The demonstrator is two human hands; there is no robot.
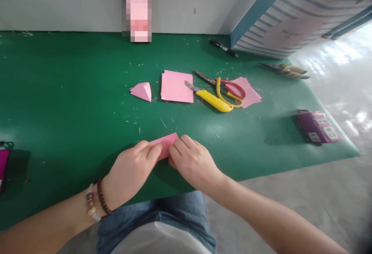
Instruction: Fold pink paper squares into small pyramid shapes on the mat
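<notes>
So we've got a strip of pink paper [165, 142] pinched in both hands near the front edge of the green counter [72, 91], though we can't tell if it's actually touching the surface. Our left hand [132, 166] grips one end, thumb on top, and the fingers of our right hand [193, 163] are curled tight on the other. Past that there's a pointy folded paper [143, 91], with a stack of pink squares [176, 87] to its right. A yellow cutter [213, 101] pokes its blade over the stack, right by some scissors [240, 87], whose handles overlap more pink sheets [252, 94].
</notes>
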